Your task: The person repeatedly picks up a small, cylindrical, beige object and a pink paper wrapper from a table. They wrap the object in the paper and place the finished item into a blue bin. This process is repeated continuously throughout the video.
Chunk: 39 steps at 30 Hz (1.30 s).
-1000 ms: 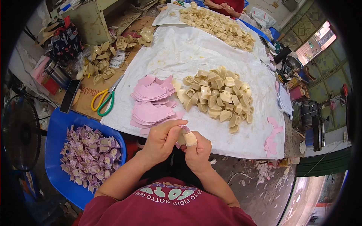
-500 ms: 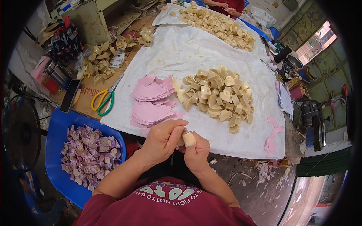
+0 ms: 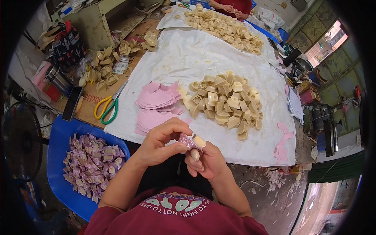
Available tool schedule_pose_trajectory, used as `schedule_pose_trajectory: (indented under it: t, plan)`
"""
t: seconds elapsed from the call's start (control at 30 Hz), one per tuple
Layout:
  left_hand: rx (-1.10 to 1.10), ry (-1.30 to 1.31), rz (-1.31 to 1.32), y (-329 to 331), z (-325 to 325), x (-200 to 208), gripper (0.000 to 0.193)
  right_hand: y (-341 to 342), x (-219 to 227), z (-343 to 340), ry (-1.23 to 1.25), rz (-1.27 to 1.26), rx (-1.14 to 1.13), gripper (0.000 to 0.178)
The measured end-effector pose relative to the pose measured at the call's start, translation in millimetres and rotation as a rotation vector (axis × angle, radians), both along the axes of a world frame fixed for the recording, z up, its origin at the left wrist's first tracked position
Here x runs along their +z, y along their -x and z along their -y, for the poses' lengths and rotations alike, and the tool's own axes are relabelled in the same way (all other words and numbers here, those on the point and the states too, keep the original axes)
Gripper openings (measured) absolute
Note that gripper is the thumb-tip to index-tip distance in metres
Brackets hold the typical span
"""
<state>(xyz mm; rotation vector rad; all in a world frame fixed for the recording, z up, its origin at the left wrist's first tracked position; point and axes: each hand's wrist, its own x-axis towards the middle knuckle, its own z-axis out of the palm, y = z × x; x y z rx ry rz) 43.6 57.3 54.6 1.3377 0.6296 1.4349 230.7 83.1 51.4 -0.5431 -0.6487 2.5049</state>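
Just off the table's near edge, my right hand (image 3: 211,161) grips a beige shoe heel (image 3: 199,141), its fingers curled around it. A glittery pink-purple cover piece (image 3: 187,141) wraps part of the heel and sticks out to the left. My left hand (image 3: 164,141) is closed on that loose end, pinching it between thumb and fingers. Beyond my hands lie stacked pink cut pieces (image 3: 156,96), backs up. Right of them a heap of bare beige heels (image 3: 227,100) rests on the white cloth (image 3: 188,51).
At lower left, a blue tub (image 3: 58,172) holds many glitter-covered heels (image 3: 94,162). Scissors (image 3: 109,105) with yellow and green handles and a phone (image 3: 72,102) lie at the table's left. Pink scraps (image 3: 282,145) sit at the right edge. Another person (image 3: 235,8) works beyond a far heel pile (image 3: 225,29).
My hands have turned the heel, so its glittery cover and open top now show. My left hand's fingers have shifted onto the cover's loose end.
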Motion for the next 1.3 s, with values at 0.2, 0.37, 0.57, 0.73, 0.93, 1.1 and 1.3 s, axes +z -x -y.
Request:
schedule_pose_trajectory:
  t: [0.2,0.37,0.57,0.73,0.93,1.1,1.3]
  plan:
    - [0.009,0.213,0.014,4,5,3,0.018,-8,7,-4,-0.52,0.445,-0.468,0.026]
    - [0.016,0.287,-0.034,-9,5,10,0.016,11,9,3,-0.911,0.488,-0.588,0.015]
    - [0.082,0.396,0.225,-27,3,10,0.021,22,-4,-8,-0.587,0.349,-0.755,0.019]
    - [0.283,0.263,0.09,-33,3,-7,0.021,25,-7,-10,-0.422,0.296,-0.687,0.02]
    - [0.404,0.161,-0.541,-14,8,8,0.025,5,-8,-21,-0.867,0.405,-0.513,0.023]
    - [0.468,0.093,-0.327,-32,8,17,0.022,8,-13,-12,-0.474,0.122,-0.548,0.022]
    - [0.353,0.03,-0.464,-18,11,17,0.022,7,-15,-12,-0.499,0.167,-0.523,0.025]
